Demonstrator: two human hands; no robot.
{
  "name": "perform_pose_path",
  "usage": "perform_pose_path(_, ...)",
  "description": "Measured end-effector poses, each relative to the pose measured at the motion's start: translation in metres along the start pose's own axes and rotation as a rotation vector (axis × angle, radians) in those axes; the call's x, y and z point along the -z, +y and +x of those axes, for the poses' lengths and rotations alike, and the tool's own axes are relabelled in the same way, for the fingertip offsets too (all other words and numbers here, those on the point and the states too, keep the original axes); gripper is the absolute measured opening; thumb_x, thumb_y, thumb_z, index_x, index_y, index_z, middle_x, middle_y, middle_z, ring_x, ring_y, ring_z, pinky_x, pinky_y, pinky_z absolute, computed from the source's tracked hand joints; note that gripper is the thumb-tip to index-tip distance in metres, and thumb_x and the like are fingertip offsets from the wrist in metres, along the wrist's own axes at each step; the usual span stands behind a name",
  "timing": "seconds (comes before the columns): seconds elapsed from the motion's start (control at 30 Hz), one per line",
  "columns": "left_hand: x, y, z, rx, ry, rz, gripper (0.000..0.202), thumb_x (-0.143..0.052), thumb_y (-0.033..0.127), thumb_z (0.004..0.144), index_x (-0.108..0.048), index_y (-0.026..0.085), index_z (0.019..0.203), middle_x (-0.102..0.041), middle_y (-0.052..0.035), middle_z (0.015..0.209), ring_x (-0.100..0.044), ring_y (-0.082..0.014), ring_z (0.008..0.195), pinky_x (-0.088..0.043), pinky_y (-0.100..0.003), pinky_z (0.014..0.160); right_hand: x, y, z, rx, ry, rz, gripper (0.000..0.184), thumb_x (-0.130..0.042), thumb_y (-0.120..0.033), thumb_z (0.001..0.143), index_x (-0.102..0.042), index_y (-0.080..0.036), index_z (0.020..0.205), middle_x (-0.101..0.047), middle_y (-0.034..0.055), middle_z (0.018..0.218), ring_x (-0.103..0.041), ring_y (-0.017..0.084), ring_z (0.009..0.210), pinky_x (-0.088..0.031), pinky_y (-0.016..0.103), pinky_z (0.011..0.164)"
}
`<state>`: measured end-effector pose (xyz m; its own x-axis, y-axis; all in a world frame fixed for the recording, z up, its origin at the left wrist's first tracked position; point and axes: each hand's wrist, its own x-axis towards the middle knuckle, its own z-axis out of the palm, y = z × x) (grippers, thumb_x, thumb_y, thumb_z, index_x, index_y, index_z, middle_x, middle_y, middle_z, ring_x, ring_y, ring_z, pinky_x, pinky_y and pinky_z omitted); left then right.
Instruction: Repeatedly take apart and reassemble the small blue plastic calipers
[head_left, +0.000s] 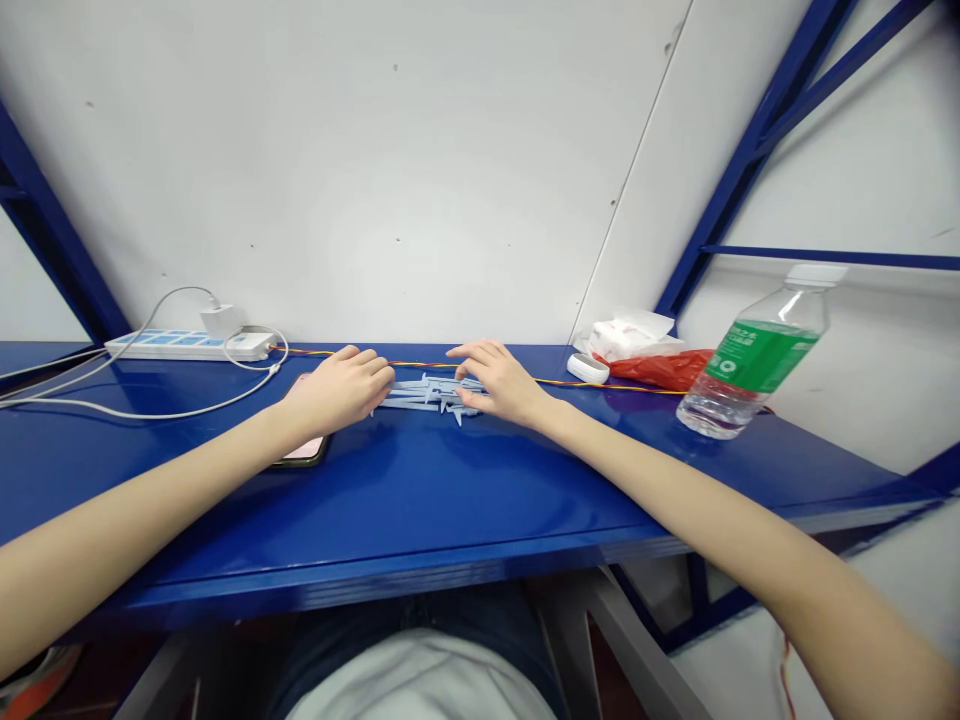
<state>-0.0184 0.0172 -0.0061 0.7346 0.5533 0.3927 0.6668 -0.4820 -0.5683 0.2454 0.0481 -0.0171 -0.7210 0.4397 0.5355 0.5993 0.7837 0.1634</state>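
Two hands at a pile of thin pale-blue plastic pieces point(426, 386) on the blue worktop point(450, 505).
The left hand point(345, 386) curls over the pile's left end, its grip impossible to tell; the right hand point(501, 380) sits at the right end, thumb and fingers parted. A phone point(304, 453) lies partly under the left wrist, a red-and-yellow wire point(559, 382) runs behind the pile, a power strip point(172, 346) sits far left, and a tilted-looking water bottle point(759, 355) stands right.
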Motion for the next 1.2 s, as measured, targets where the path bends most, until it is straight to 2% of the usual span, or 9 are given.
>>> perform_pose_path(0.13,0.003,0.0,-0.001,-0.021,0.037,0.015,0.025,-0.04,0.025,0.094,-0.062,0.016,0.083,-0.065,-0.0066,0.081,-0.059,-0.0193,0.076,-0.039,-0.032,0.072,-0.004,0.0,-0.001,0.02,0.046,0.023,0.013,-0.049,-0.028,0.088,-0.058,-0.02,0.092,-0.06,0.0104,0.122,-0.051,0.024,0.116,-0.035,0.042,0.099)
perform_pose_path(0.33,0.002,-0.003,-0.002,-0.064,0.11,0.037,0.023,-0.043,0.023,0.092,-0.061,0.016,0.079,-0.065,-0.0055,0.076,-0.059,-0.0191,0.072,-0.038,-0.032,0.069,-0.009,0.003,-0.002,0.115,0.183,0.013,0.008,-0.052,-0.026,0.086,-0.056,-0.019,0.088,-0.063,0.0118,0.114,-0.055,0.024,0.109,-0.039,0.042,0.094)
perform_pose_path(0.6,0.003,-0.006,-0.003,-0.105,0.149,0.038,0.024,-0.041,0.024,0.093,-0.06,0.017,0.08,-0.063,-0.0043,0.074,-0.058,-0.0183,0.069,-0.039,-0.031,0.067,-0.008,0.003,-0.003,0.145,0.245,0.017,0.006,-0.052,-0.024,0.086,-0.056,-0.02,0.088,-0.064,0.0104,0.111,-0.056,0.023,0.107,-0.041,0.041,0.092)
perform_pose_path(0.87,0.011,0.011,-0.001,-0.159,0.224,0.051,0.023,-0.043,0.024,0.092,-0.059,0.018,0.078,-0.063,-0.0033,0.074,-0.058,-0.0179,0.073,-0.039,-0.031,0.069,-0.006,-0.018,-0.001,0.211,0.252,-0.007,0.009,-0.052,-0.025,0.087,-0.058,-0.018,0.088,-0.065,0.0105,0.108,-0.056,0.022,0.105,-0.043,0.039,0.09)
perform_pose_path(1.03,0.015,0.019,-0.001,-0.138,0.275,0.085,0.02,-0.046,0.023,0.09,-0.058,0.017,0.076,-0.061,-0.0036,0.073,-0.057,-0.0185,0.073,-0.039,-0.032,0.067,-0.001,-0.033,0.0,0.174,0.203,-0.066,0.019,-0.056,-0.034,0.087,-0.06,-0.016,0.095,-0.063,0.0125,0.115,-0.055,0.024,0.108,-0.042,0.041,0.092)
perform_pose_path(1.2,0.014,0.021,-0.001,-0.101,0.219,0.035,0.02,-0.044,0.022,0.091,-0.061,0.017,0.083,-0.063,-0.0054,0.079,-0.058,-0.0198,0.078,-0.039,-0.033,0.071,0.0,-0.036,0.0,0.122,0.168,-0.104,0.014,-0.058,-0.028,0.087,-0.062,-0.016,0.093,-0.063,0.0114,0.115,-0.054,0.024,0.11,-0.041,0.04,0.093)
